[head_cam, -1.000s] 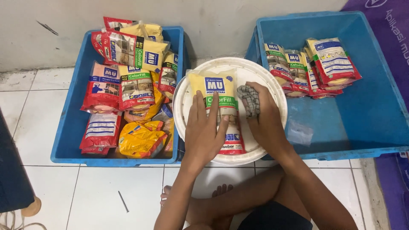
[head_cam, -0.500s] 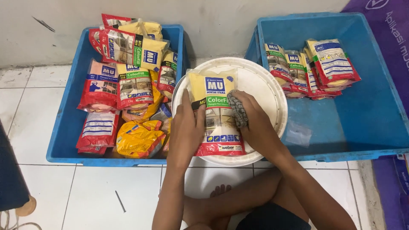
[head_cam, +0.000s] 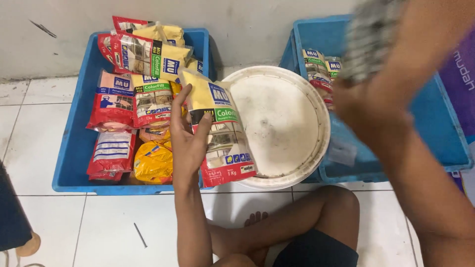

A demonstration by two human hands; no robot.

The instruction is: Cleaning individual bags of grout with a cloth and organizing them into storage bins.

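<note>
- We count two blue plastic crates: the left crate (head_cam: 74, 148) and the right crate (head_cam: 445, 138), both on the white tiled floor (head_cam: 44, 217).
- Between them stands one round white bucket lid (head_cam: 282, 128), scuffed and bare on top, its rim overlapping the inner edges of both crates.
- In the left crate we count about nine pouches (head_cam: 143, 54), red and yellow, stacked and overlapping; some lie hidden, so the count is rough.
- In the right crate we make out about three more pouches (head_cam: 316, 69) standing at its near-left wall, partly covered by our raised arm.
- Our left hand (head_cam: 185, 143) holds one yellow-and-red pouch (head_cam: 222, 133), tilted, its lower end over the lid's left rim and its top over the left crate. The fingers are spread along the pouch's left edge, the thumb pressed on its face.
- Our right hand (head_cam: 376, 94) is lifted close to the camera, over the right crate, blurred. It closes around one grey textured scrubbing pad (head_cam: 368, 34); how tightly, we cannot tell.
- One small dark nail (head_cam: 140, 235) lies on the tiles in front of the left crate.
</note>
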